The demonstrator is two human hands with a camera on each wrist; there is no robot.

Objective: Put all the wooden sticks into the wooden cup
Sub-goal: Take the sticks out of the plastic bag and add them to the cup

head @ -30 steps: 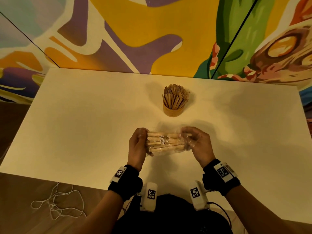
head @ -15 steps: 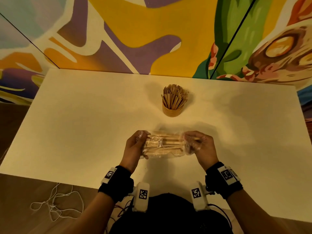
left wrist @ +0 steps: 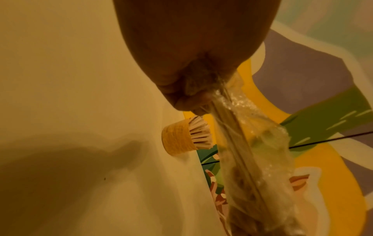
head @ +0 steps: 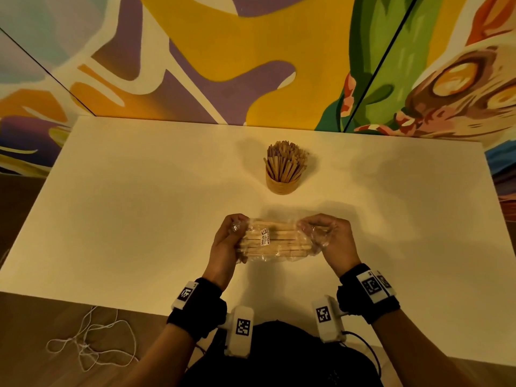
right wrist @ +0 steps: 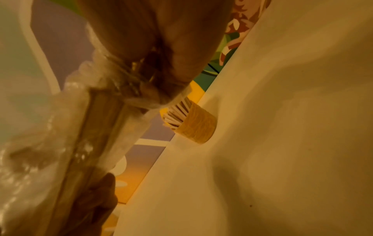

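A clear plastic bag of wooden sticks (head: 272, 243) with a small white label is held level above the white table (head: 139, 219), near its front. My left hand (head: 227, 241) grips the bag's left end and my right hand (head: 325, 237) grips its crumpled right end. The wooden cup (head: 282, 185) stands upright behind the bag, at the table's middle, crammed with several upright sticks (head: 286, 160). In the left wrist view the bag (left wrist: 248, 151) runs away from my curled fingers, the cup (left wrist: 179, 138) beyond it. In the right wrist view the bag (right wrist: 96, 124) hangs from my fingers beside the cup (right wrist: 198, 124).
A painted mural wall (head: 251, 57) rises right behind the table's far edge. A loose white cord (head: 89, 339) lies on the brown floor at the lower left. Bare tabletop spreads to the left and right of the cup.
Both hands have shifted slightly with the bag; the right hand has bunched the plastic at its end a little more. The cup has not moved.
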